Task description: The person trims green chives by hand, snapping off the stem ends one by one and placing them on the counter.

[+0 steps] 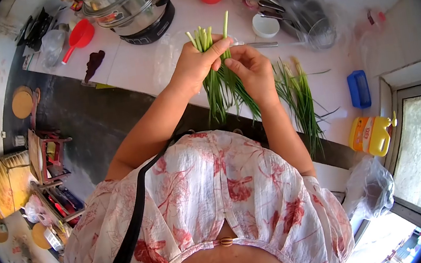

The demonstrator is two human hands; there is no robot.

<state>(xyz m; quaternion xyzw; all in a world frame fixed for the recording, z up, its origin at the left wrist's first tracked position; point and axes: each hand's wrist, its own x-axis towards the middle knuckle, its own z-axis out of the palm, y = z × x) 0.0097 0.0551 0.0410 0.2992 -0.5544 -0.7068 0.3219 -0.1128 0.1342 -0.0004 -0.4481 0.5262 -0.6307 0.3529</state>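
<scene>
Greens (pixel 213 86) are clamped in the left hand (pixel 189 67) over the front edge of the counter (pixel 126 63); the right hand (pixel 256 73) seems to pinch one stalk. One bunch is gathered; a loose pile (pixel 302 99) lies ungathered near that edge.

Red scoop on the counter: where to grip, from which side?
I'd grip the red scoop by its handle, coming from the near edge of the counter, on the person's left. The narrow handle points out toward that edge, while the bowl is wide and lies farther in.
</scene>
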